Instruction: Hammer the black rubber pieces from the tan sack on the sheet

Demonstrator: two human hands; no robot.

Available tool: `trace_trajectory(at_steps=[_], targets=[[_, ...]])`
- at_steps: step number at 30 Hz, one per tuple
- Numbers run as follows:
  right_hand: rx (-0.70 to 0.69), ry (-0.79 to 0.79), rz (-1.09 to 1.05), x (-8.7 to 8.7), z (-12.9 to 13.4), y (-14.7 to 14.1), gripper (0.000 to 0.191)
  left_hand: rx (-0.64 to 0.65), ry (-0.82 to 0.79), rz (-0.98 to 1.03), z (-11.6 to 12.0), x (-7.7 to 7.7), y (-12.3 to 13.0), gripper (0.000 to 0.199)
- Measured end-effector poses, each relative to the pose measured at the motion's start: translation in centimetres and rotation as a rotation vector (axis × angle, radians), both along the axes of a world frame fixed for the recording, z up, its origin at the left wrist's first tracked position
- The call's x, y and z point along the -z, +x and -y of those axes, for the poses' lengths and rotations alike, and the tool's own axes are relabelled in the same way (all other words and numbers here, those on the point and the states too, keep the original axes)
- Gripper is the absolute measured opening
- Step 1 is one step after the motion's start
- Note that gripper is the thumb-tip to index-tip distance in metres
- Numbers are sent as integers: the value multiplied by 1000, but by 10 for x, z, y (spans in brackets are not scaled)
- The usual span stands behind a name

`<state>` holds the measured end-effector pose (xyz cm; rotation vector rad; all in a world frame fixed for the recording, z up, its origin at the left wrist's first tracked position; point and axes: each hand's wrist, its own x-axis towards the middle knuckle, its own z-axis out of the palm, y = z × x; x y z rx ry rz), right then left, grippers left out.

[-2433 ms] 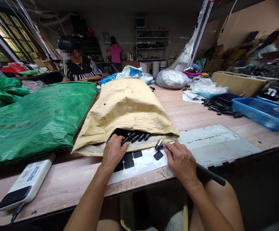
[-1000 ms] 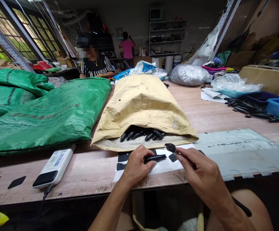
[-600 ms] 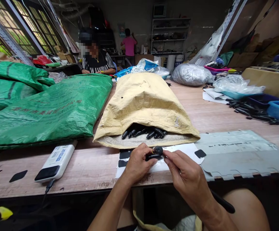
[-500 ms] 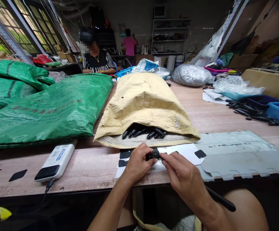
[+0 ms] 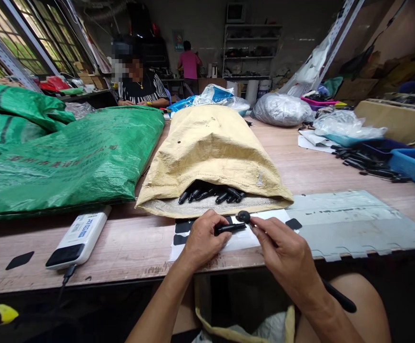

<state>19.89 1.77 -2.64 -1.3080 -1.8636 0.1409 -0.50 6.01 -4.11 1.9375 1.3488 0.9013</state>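
Single head-height view, close above bare left hand (image 5: 204,237) and right hand (image 5: 286,247), forward-down across pale wood-grain table (image 5: 282,152).

Left hand away from the yellow sack (image 5: 214,147), hammer head (image 5: 243,217) off the middle of the tube.
The left hand (image 5: 205,236), at the sack's mouth over two seconds ago, is now in front of it, gripping a black tube (image 5: 233,228); the tubes (image 5: 212,193) it partly covered inside the sack show more fully. Half a second ago the hammer head covered the held tube beside the left fingers; the right hand (image 5: 288,250) has since shifted it toward the tube's far end, nearer the sack's lip, exposing the tube's length.
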Motion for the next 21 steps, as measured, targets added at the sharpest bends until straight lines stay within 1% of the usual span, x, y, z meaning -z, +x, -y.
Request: trace_trajectory(at_steps=[2, 4, 6, 9, 12, 14, 21], targets=[[53, 42, -19, -3, -6, 9, 25, -4, 8, -14, 1, 0, 0, 16], [129, 62, 17, -2, -15, 21, 25, -4, 17, -26, 1, 1, 1, 17], [204, 59, 89, 5, -25, 33, 24, -5, 19, -35, 2, 0, 0, 20], [309, 33, 209, 22, -38, 47, 22, -1, 15, -37, 2, -1, 0, 25], [343, 32, 296, 36, -44, 51, 22, 12, 12, -41, 2, -2, 0, 29], [354, 46, 326, 40, -44, 50, 22, 15, 10, -48, 2, -2, 0, 29], [356, 51, 372, 40, -41, 48, 23, 10, 15, -84, 4, 1, 1, 24]])
